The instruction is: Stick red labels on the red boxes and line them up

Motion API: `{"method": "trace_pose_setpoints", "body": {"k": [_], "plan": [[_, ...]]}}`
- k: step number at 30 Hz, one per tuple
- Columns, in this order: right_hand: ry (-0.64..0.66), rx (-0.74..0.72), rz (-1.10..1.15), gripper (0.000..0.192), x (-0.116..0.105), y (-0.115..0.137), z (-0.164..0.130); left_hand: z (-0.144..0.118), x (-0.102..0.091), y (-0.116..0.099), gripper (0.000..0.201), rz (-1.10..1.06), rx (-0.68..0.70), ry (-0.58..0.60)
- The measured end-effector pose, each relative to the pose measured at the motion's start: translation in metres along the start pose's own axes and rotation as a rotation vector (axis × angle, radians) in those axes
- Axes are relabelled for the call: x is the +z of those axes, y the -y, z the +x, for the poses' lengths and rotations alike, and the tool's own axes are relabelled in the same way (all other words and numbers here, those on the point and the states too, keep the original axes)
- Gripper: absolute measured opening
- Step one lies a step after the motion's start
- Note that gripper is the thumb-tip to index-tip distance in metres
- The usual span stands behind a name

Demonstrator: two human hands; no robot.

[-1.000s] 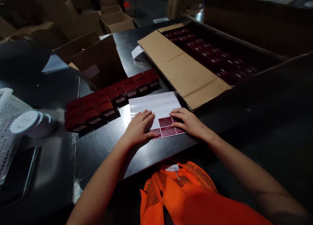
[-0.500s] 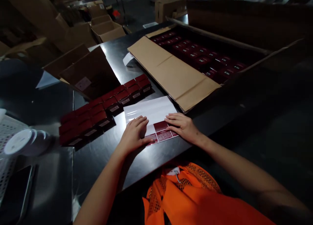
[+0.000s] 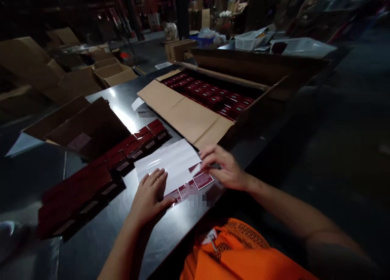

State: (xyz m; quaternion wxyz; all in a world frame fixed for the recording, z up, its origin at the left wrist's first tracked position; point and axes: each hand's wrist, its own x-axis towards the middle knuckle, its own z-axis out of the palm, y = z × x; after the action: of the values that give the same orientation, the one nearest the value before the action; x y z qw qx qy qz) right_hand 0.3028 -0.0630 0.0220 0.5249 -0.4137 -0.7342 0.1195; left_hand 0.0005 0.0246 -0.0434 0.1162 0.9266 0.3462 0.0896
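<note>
A glossy white sheet with dark red printed labels along its near edge lies on the metal table. My left hand rests open on the sheet's left part, fingers stretched out and thumb over the near labels. Over the sheet's right edge my right hand is raised a little, with thumb and fingers drawn together at the labels. It is slightly blurred, and what its fingertips pinch cannot be made out. Just left of the sheet stand rows of small dark red boxes.
Behind the sheet, a large open carton holds many dark red boxes. A smaller open carton stands behind the box rows. A rounded container is at the left edge. Clear plastic bins and more cartons are farther back.
My right hand has lifted from lying flat on the sheet and its fingers have drawn together. My left hand stays on the sheet. The camera view has tilted up and shifted right.
</note>
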Motion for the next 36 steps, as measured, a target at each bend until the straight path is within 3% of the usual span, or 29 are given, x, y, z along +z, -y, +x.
{"method": "trace_pose_setpoints", "body": {"k": [2, 3, 5, 7, 9, 13, 16, 19, 21, 24, 26, 28, 32, 36], "plan": [[-0.139, 0.009, -0.173, 0.042, -0.037, -0.002, 0.027, -0.001, -0.001, -0.001, 0.078, 0.036, 0.013, 0.006], [-0.155, 0.082, -0.296, 0.063, -0.056, -0.007, 0.045, -0.002, -0.001, -0.001, 0.077, 0.053, 0.015, 0.007], [-0.042, 0.313, -0.599, 0.096, -0.084, -0.024, 0.088, -0.003, -0.003, -0.004, 0.075, 0.089, 0.017, -0.006], [0.137, 0.631, -0.878, 0.113, -0.095, -0.046, 0.134, -0.004, -0.004, -0.007, 0.075, 0.123, 0.022, -0.040], [0.228, 0.879, -0.984, 0.115, -0.091, -0.068, 0.173, -0.005, -0.005, -0.010, 0.075, 0.153, 0.032, -0.084], [0.165, 1.072, -0.955, 0.115, -0.066, -0.099, 0.205, -0.007, -0.009, -0.014, 0.074, 0.211, 0.058, -0.123], [0.052, 1.078, -0.930, 0.115, -0.059, -0.102, 0.201, -0.006, -0.011, -0.015, 0.075, 0.248, 0.078, -0.152], [-0.041, 0.954, -0.938, 0.113, -0.058, -0.091, 0.190, -0.004, -0.010, -0.016, 0.067, 0.234, 0.070, -0.299], [-0.138, 0.772, -0.787, 0.114, -0.048, -0.075, 0.182, -0.004, -0.010, -0.016, 0.057, 0.193, 0.027, -0.451], [-0.193, 0.554, -0.051, 0.130, -0.006, -0.044, 0.163, -0.005, -0.013, -0.015, 0.058, 0.099, -0.043, -0.673], [-0.048, 0.578, 0.445, 0.142, 0.032, -0.023, 0.145, -0.007, -0.017, -0.014, 0.070, -0.006, -0.082, -0.807], [0.135, 0.656, 0.757, 0.145, 0.067, -0.006, 0.126, -0.008, -0.022, -0.012, 0.080, -0.185, -0.161, -0.887], [0.419, 0.749, 1.113, 0.138, 0.109, -0.001, 0.096, -0.006, -0.028, -0.007, 0.086, -0.698, -0.293, -0.814], [0.527, 0.722, 1.284, 0.133, 0.118, -0.017, 0.078, -0.005, -0.030, -0.008, 0.078, -0.914, -0.169, -0.670]]}}
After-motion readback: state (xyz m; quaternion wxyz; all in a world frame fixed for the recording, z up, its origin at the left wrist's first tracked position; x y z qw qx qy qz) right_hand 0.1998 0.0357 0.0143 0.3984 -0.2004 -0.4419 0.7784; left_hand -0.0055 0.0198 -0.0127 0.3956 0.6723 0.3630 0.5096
